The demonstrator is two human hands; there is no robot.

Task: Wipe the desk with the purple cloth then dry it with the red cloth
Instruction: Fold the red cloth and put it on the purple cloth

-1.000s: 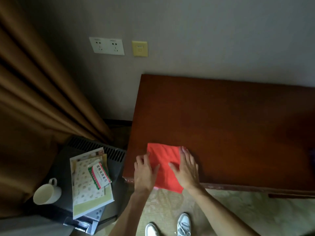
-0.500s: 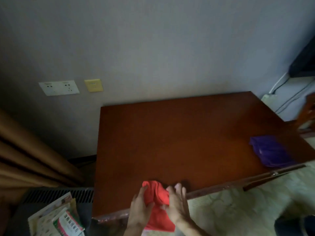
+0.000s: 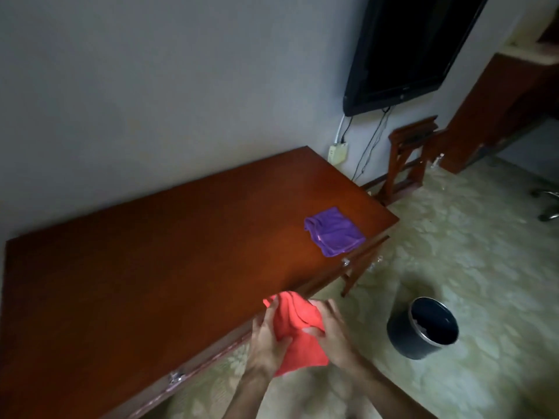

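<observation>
**Red cloth in hand at the desk's edge**

A person's left hand (image 3: 267,337) and right hand (image 3: 331,325) bunch a crumpled red cloth (image 3: 298,331) over the polished reddish-brown wooden desk (image 3: 157,267). The folded purple cloth (image 3: 334,231) lies near the far corner. Drying appears in hand; next, spread and sweep.

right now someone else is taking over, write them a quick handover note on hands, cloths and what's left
Left hand and right hand both grip the bunched red cloth at the near edge of the reddish-brown wooden desk, partly past the edge.
The folded purple cloth lies untouched near the desk's right end.
Done: whether the purple wipe or any drying has happened cannot be told from this view.
Left: confirm the purple wipe, then dry the desk with the red cloth.
</observation>
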